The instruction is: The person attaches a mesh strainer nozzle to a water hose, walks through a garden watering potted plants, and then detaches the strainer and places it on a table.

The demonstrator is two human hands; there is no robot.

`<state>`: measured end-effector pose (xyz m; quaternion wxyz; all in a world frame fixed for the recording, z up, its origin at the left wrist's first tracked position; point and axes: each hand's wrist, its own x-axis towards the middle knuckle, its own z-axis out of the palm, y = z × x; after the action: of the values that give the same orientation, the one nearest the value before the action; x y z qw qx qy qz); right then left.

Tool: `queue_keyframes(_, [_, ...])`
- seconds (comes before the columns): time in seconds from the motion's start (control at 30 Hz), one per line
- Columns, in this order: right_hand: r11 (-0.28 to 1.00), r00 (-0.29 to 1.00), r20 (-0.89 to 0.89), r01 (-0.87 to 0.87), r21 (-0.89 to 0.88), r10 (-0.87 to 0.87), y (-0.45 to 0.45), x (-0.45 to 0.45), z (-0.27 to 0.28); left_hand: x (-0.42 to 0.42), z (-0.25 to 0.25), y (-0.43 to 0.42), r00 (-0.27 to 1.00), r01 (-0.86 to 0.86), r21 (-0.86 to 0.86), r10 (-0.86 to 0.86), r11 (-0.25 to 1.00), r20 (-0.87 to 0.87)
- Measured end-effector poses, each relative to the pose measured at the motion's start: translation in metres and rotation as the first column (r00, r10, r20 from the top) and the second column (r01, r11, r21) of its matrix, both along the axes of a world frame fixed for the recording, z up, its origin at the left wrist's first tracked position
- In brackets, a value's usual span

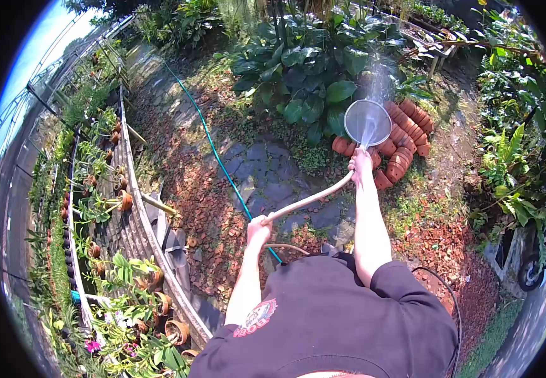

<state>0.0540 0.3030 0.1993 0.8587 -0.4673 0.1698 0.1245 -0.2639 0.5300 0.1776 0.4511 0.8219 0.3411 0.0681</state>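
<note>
My right hand (361, 162) is closed around the end of a beige garden hose (311, 199), arm stretched forward. Just beyond that hand is a round, pale, mesh-like spray head (367, 123), and water (379, 79) sprays out past it toward the leafy plants. My left hand (260, 232) grips the same hose further back, lower and to the left. Between the two hands the hose bows slightly. Behind the spray head lie stacks of terracotta pots (402, 135) on their sides.
A thin teal hose (213, 148) runs along the stone and gravel ground. On the left stands a slatted bench (118, 220) with potted plants. Broad-leaved plants (311, 82) grow ahead; ferns (509, 151) stand at right. A motorcycle wheel (530, 275) shows at far right.
</note>
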Motion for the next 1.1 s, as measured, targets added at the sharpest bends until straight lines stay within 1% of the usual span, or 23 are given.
queue_keyframes(0.03, [1.000,1.000,-0.014,0.011,-0.010,-0.011,0.001,-0.001,0.003,0.004,0.000,0.000,1.000,-0.008,-0.019,0.008,1.000,-0.003])
queue_keyframes(0.07, [0.999,0.999,0.010,-0.042,-0.002,0.042,0.000,-0.002,0.007,0.008,-0.001,-0.001,1.000,-0.017,-0.040,0.017,0.999,-0.009])
queue_keyframes(0.17, [0.988,0.986,0.065,-0.154,-0.003,0.154,0.009,0.010,0.010,0.024,0.000,0.002,0.998,-0.043,0.138,0.050,0.990,-0.049])
queue_keyframes(0.23, [0.981,0.977,0.104,-0.191,0.023,0.188,0.017,0.021,0.002,0.032,-0.012,0.005,0.996,-0.078,0.178,0.085,0.981,-0.032])
queue_keyframes(0.3, [0.964,0.959,0.109,-0.265,0.025,0.260,0.025,0.033,0.000,0.039,-0.013,0.008,0.992,-0.119,0.242,0.123,0.963,-0.002])
queue_keyframes(0.33, [0.961,0.958,0.088,-0.276,0.009,0.274,0.031,0.040,0.000,0.041,-0.011,0.007,0.988,-0.141,0.201,0.151,0.969,-0.034])
queue_keyframes(0.4, [0.950,0.950,0.040,-0.309,-0.032,0.310,0.042,0.052,0.000,0.044,-0.010,0.003,0.983,-0.177,0.228,0.182,0.958,0.001])
queue_keyframes(0.47, [0.941,0.940,0.039,-0.336,-0.041,0.338,0.053,0.061,0.000,0.047,-0.006,-0.001,0.975,-0.220,0.268,0.218,0.938,0.038])
queue_keyframes(0.57, [0.921,0.920,0.041,-0.386,-0.060,0.389,0.073,0.077,-0.004,0.052,-0.012,0.003,0.955,-0.298,0.230,0.287,0.927,0.077])
queue_keyframes(0.6, [0.915,0.913,0.056,-0.401,-0.049,0.403,0.080,0.081,-0.005,0.054,-0.011,0.004,0.951,-0.310,0.255,0.298,0.916,0.085])
queue_keyframes(0.63, [0.909,0.906,0.072,-0.416,-0.037,0.417,0.089,0.085,-0.006,0.055,-0.011,0.007,0.949,-0.315,0.226,0.301,0.922,0.092])
queue_keyframes(0.7, [0.888,0.887,0.050,-0.458,-0.038,0.460,0.111,0.092,-0.003,0.052,-0.010,0.017,0.947,-0.319,0.170,0.306,0.932,0.103])
queue_keyframes(0.73, [0.875,0.874,0.041,-0.482,-0.034,0.483,0.122,0.095,0.002,0.052,-0.006,0.022,0.949,-0.313,0.182,0.303,0.932,0.085])
queue_keyframes(0.77, [0.864,0.863,0.033,-0.503,-0.031,0.504,0.135,0.097,0.007,0.052,-0.010,0.030,0.942,-0.334,0.139,0.324,0.932,0.089])
queue_keyframes(0.8, [0.856,0.857,0.025,-0.512,-0.068,0.515,0.151,0.100,0.011,0.052,-0.014,0.038,0.935,-0.351,0.095,0.343,0.932,0.093])
queue_keyframes(0.83, [0.840,0.839,0.054,-0.537,-0.079,0.542,0.166,0.101,0.014,0.050,-0.018,0.046,0.929,-0.364,0.052,0.358,0.930,0.095])
queue_keyframes(0.9, [0.811,0.803,0.114,-0.576,-0.101,0.584,0.195,0.104,0.021,0.043,-0.021,0.057,0.940,-0.331,0.140,0.313,0.933,0.133])
queue_keyframes(0.97, [0.786,0.778,0.118,-0.606,-0.121,0.617,0.224,0.098,0.033,0.035,-0.046,0.079,0.938,-0.343,0.095,0.336,0.934,0.084])
queue_keyframes(1.03, [0.769,0.759,0.125,-0.623,-0.146,0.639,0.248,0.090,0.037,0.025,-0.043,0.088,0.924,-0.383,0.048,0.381,0.923,0.046])
queue_keyframes(1.07, [0.774,0.765,0.124,-0.619,-0.131,0.633,0.257,0.084,0.039,0.024,-0.039,0.097,0.915,-0.402,0.028,0.402,0.915,0.035])
queue_keyframes(1.1, [0.771,0.759,0.138,-0.625,-0.121,0.636,0.262,0.080,0.034,0.023,-0.021,0.101,0.913,-0.404,0.034,0.405,0.914,-0.045])
